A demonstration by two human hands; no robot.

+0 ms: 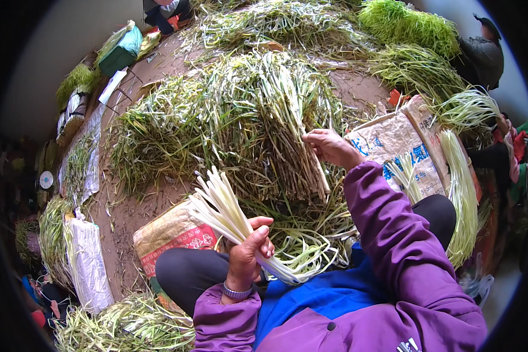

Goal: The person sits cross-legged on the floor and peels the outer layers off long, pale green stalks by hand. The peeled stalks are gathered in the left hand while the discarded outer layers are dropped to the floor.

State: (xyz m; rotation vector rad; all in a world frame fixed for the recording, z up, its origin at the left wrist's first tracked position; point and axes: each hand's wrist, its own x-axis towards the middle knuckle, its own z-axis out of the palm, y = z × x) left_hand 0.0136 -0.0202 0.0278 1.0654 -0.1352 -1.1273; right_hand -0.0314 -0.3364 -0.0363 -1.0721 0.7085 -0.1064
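My left hand (251,251) grips a bundle of pale peeled stalks (222,209), their white stems pointing up and away from me. The bundle's long yellow-green leaves (308,251) trail down over my blue apron (321,295). My right hand (332,146) reaches forward to the near right side of a big heap of unpeeled leafy stalks (229,110). Thumb and forefinger pinch a stalk there, around the middle of its length. Brown, dry outer sheaths (281,163) cover the lower ends of the heap, which face me.
Printed woven sacks (405,145) lie at my right, and another sack (176,233) by my left knee. Peeled stalks (460,202) rest beside my right knee. More leafy heaps (281,26) lie beyond and at lower left (127,325). Other people (484,53) sit around the edges.
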